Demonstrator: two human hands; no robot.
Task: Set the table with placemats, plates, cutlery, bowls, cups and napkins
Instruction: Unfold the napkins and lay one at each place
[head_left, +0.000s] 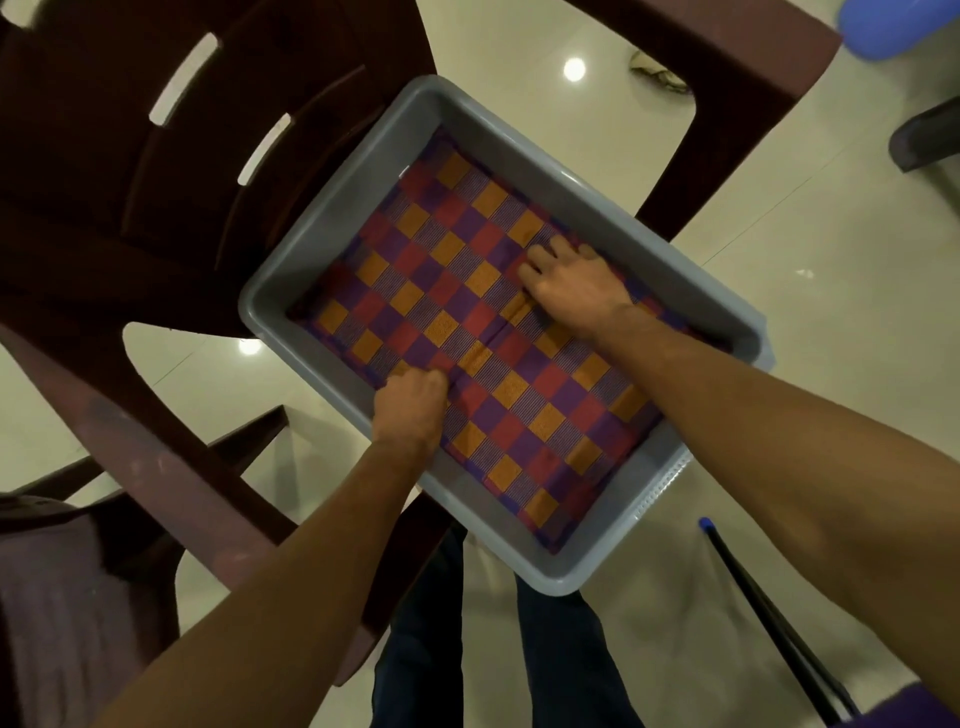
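Note:
A grey plastic tub (332, 218) rests on the seat of a dark brown chair (104, 171). Checked placemats (441, 291) in orange, red and purple lie flat inside it and fill its floor. My left hand (410, 410) is at the near-left edge of the mats, fingers curled down onto the cloth edge. My right hand (566, 283) lies on the mats near the tub's right side, its fingers bent and their tips tucked into the cloth. What lies under the mats is hidden.
The chair's armrests (156, 467) flank the tub. Pale glossy floor tiles (779, 218) surround the chair. A black stick with a blue tip (753, 582) leans at lower right. A blue object (898, 26) sits at the top right corner. My legs (415, 649) stand below the tub.

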